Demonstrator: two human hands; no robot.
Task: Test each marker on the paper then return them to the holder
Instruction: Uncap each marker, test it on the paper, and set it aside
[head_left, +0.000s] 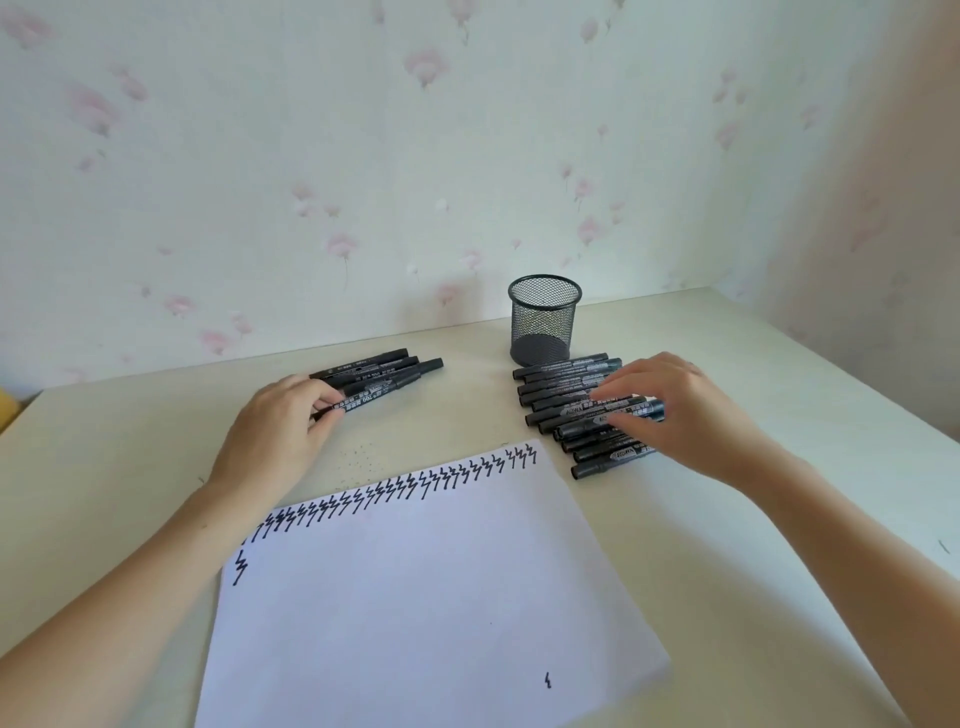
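Observation:
A white sheet of paper (415, 597) lies in front of me, with a row of black zigzag marks along its far edge. Behind it on the right stands a black mesh holder (544, 319), nothing visible inside. A small group of black markers (384, 371) lies on the left. My left hand (280, 431) rests at their near end, fingers closed around the nearest marker. A row of several black markers (571, 410) lies on the right, below the holder. My right hand (675, 415) lies over this row with fingers spread, fingertips touching the markers.
The cream table (130, 467) meets a flowered wall (363, 182) at the back and another wall at the right. Tiny dark dots speckle the table just beyond the paper. A yellow object (8, 410) shows at the far left edge.

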